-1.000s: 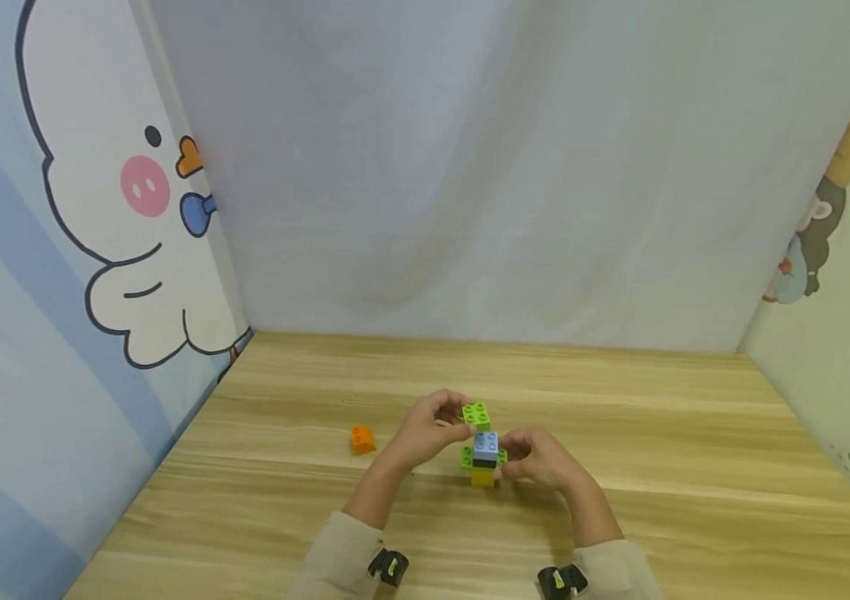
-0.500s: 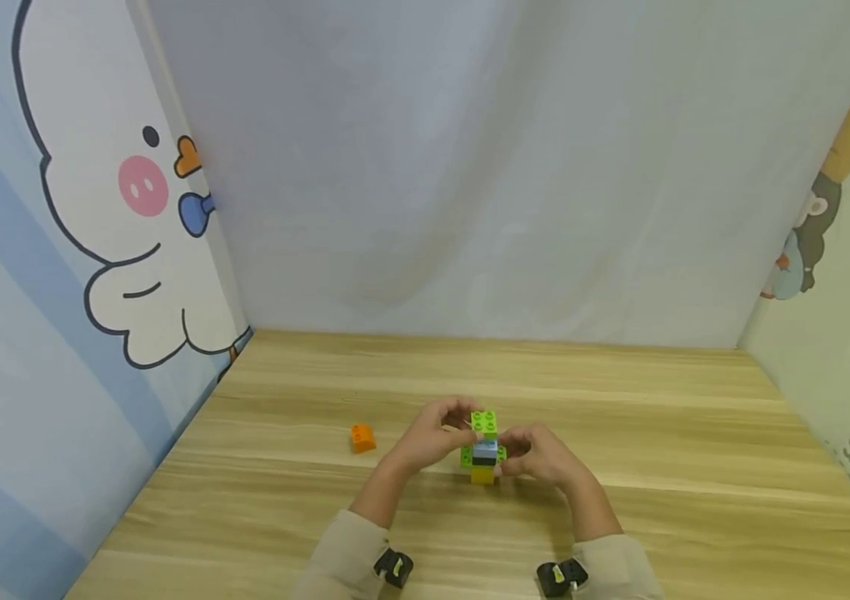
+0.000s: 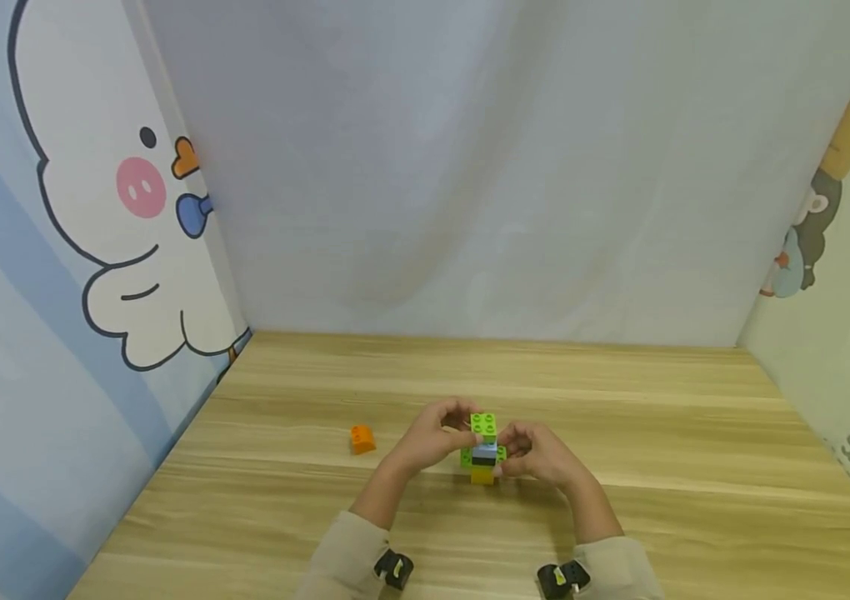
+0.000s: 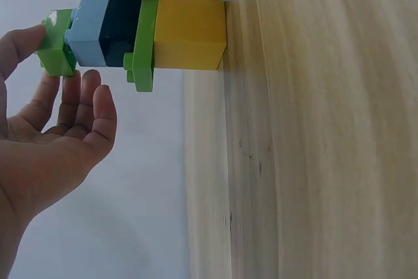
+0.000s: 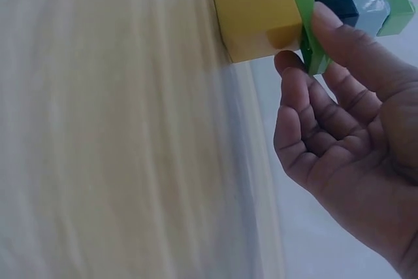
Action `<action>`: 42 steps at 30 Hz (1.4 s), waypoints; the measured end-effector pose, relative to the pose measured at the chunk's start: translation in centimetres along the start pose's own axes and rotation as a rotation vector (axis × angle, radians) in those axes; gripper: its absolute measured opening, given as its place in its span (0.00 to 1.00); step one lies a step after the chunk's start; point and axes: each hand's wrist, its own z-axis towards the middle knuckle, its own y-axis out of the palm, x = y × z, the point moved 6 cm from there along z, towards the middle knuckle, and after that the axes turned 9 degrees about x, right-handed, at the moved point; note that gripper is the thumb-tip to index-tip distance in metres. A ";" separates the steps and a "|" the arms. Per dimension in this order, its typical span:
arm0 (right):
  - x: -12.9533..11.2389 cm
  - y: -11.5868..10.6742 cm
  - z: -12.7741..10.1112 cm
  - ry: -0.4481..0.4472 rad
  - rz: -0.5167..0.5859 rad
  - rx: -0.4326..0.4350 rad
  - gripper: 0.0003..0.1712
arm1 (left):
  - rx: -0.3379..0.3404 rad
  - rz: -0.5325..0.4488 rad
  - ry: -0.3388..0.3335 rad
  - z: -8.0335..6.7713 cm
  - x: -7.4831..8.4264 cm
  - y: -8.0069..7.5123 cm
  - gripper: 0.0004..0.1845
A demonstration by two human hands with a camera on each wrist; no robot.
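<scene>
A tower of toy building bricks stands on the wooden table. A yellow brick (image 4: 189,34) is at its base, with a flat green plate (image 4: 145,47) on that. Above come a dark brick (image 4: 119,31) and a light blue brick (image 4: 89,31). My left hand (image 3: 428,439) pinches a bright green brick (image 3: 483,425) between thumb and fingers, right over the light blue one; blue studs show between them in the left wrist view. With thumb and index finger, my right hand (image 3: 540,458) grips the green plate (image 5: 317,53) at its right end.
An orange brick (image 3: 362,439) with a curved side lies on the table (image 3: 620,400) to the left of my left hand. A pale curtain (image 3: 470,208) hangs behind the table's far edge, and printed panels (image 3: 117,275) flank both sides.
My left hand has carried the bright green brick a little right, from above and left of the tower to directly over the light blue brick. My right hand keeps its grip in place.
</scene>
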 end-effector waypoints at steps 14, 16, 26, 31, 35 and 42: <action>0.2 0.0 0.3 -0.022 -0.035 0.003 0.17 | -0.017 0.030 0.002 0.1 -0.1 0.3 0.16; 0.3 0.0 0.3 -0.021 -0.030 0.004 0.17 | -0.020 0.042 0.007 0.1 -0.1 0.3 0.16; 0.6 0.0 0.5 -0.024 -0.029 0.009 0.17 | -0.031 0.074 0.008 0.1 -0.5 0.5 0.17; 0.6 0.0 0.6 -0.025 -0.038 0.013 0.18 | -0.041 0.105 0.011 0.1 -0.4 0.5 0.18; 0.8 0.1 0.7 -0.031 -0.039 0.013 0.18 | -0.057 0.116 0.000 0.1 -0.5 0.4 0.18; 0.9 0.0 0.9 -0.036 -0.040 0.014 0.18 | -0.081 0.103 -0.008 0.1 -0.2 0.3 0.18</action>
